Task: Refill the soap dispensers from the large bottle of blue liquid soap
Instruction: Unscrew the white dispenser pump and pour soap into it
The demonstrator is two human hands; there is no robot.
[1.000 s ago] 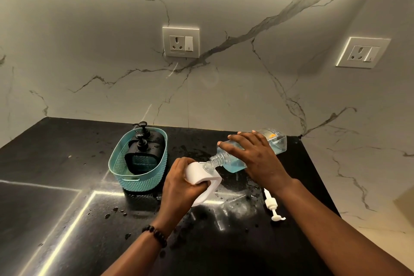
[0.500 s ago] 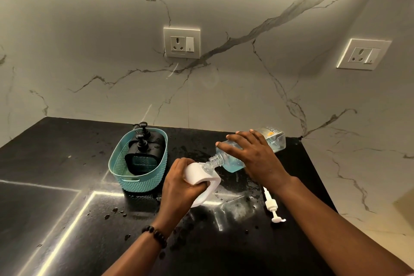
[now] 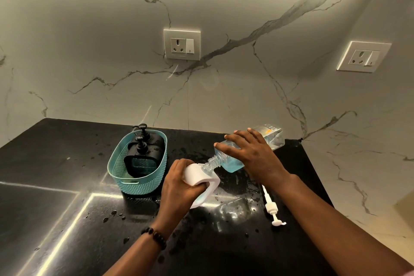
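A: The large bottle (image 3: 246, 150) of blue liquid soap, where is it?

B: Above the black desk (image 3: 67, 186), tipped over nearly flat, threaded neck pointing down and to the left. The right hand (image 3: 253, 154) lies over its top side with the fingers wrapped around the clear body. The blue soap has pooled in the lower end, by the neck.

A: And the neck meets what?

B: The opening in the top of a white soap dispenser (image 3: 201, 180). The left hand (image 3: 181, 186) is closed around that dispenser and holds it tilted, base toward the desk. Whether soap is flowing at the mouth, I cannot tell.

A: So neither hand is free?

B: Neither. Each is clamped on its own container. A dark beaded bracelet (image 3: 154, 236) sits on the left wrist.

A: Anything else on the desk?

B: A white pump head (image 3: 272, 207) with its tube lies flat just right of the right forearm. To the left, a teal basket (image 3: 139, 182) holds two black dispensers (image 3: 143, 157), pumps on, one behind the other. Water droplets speckle the desk around the hands. Two wall sockets (image 3: 182, 44) sit in the marble behind.
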